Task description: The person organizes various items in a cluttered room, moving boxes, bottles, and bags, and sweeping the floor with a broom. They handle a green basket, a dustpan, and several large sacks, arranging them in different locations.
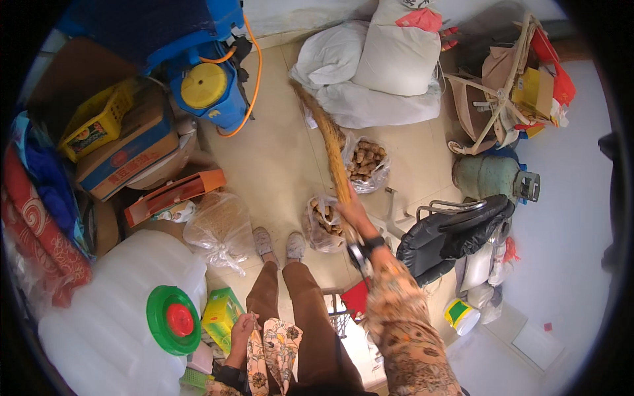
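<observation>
My right hand (352, 208) is closed around a straw broom (329, 131), which reaches away from me toward the far white sacks. Just to the left of that hand stands a clear plastic bag of knobbly brown produce (324, 222). A second bag of the same produce (365, 161) is farther off, right beside the broom's straw. Low in the view, my left hand (241, 330) grips a flap of floral cloth (277, 349) in front of my trousers. A green and yellow box (222, 314) lies close to the left hand.
White sacks (391, 64) lie by the far wall. On the right are a folded stroller (495, 91), a gas cylinder (483, 175) and a black chair (436, 237). The left side has a blue sprayer (210, 94), cardboard box (131, 143), tied plastic bag (218, 227) and large white tank (119, 297).
</observation>
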A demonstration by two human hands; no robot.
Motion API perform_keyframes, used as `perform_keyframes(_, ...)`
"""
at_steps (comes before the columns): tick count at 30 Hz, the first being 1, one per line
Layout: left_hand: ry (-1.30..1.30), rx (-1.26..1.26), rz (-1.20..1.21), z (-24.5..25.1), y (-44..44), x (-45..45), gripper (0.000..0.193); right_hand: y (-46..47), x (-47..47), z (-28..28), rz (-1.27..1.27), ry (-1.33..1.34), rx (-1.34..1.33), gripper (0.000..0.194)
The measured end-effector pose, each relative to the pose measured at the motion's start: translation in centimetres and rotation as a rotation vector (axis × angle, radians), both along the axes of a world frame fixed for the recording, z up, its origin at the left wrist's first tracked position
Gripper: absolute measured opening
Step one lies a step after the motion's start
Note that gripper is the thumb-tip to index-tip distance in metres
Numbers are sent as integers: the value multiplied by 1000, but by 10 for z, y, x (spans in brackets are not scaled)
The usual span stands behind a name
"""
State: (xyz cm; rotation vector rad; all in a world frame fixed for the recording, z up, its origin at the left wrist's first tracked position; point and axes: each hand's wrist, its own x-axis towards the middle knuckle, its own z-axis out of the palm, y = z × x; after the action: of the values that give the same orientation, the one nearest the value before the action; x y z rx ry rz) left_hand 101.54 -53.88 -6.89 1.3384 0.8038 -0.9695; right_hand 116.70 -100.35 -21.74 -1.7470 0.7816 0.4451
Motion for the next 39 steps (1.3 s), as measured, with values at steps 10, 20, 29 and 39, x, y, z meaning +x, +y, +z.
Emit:
perform_keyframes(10, 19, 60, -212, 33, -27, 24, 18, 131, -160, 56, 348, 506, -41, 101)
perform_keyframes(20, 43, 90, -217, 38, -36, 11, 19, 70, -46, 39, 280, 50, -213, 95)
perform_keyframes(29, 43, 117, -136, 61, -45, -6, 21, 137, -143, 51, 731, 436, -406, 101)
perform_keyframes(39, 16, 101, -162, 63, -29, -29, 22, 77, -92, 143, 820, 68, -604, 95)
